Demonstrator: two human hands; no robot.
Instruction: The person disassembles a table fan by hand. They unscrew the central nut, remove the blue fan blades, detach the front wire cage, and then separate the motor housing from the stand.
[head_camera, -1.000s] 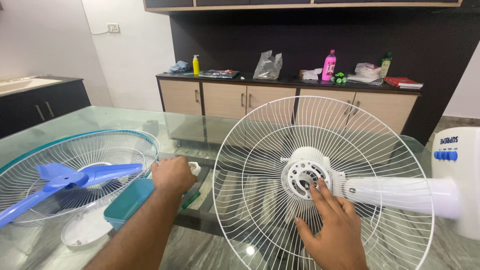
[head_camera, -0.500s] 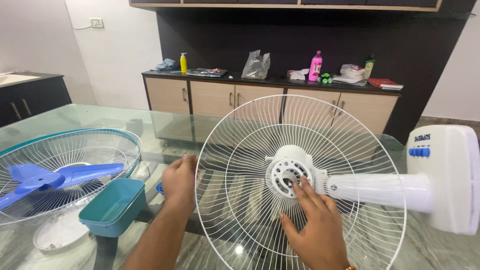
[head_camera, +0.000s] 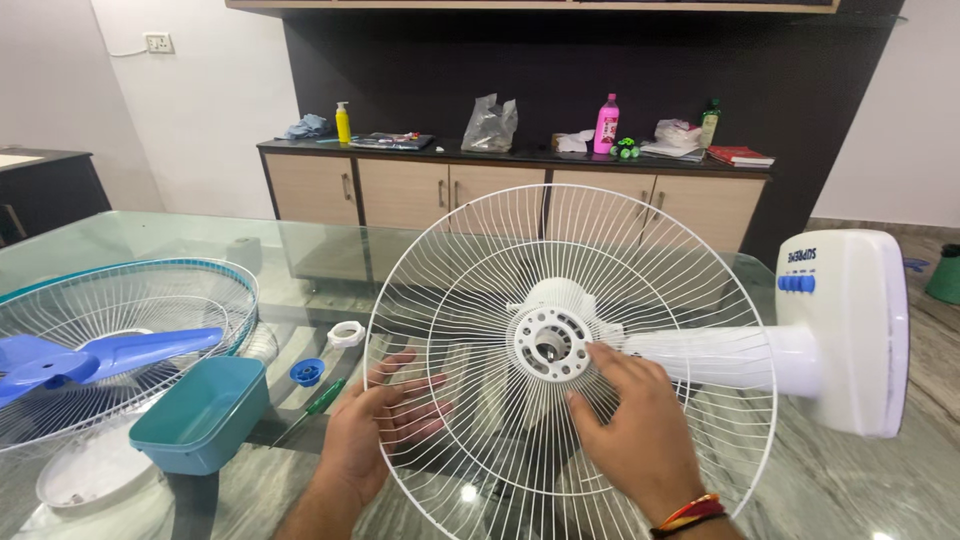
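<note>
I am working with both arms bare; no sleeves are showing on either forearm. My left hand (head_camera: 385, 425) is wearing no ring, band or glove. My right hand (head_camera: 630, 430) is wearing thin bangles (head_camera: 690, 512) at the wrist, red and orange-gold, stacked close together; its fingers are bare, nails short.

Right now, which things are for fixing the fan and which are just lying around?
In use: round white wire fan guard, white fan body, left hand, right hand.
Lying about: blue plastic fan blade, teal plastic tub, pink bottle.
</note>
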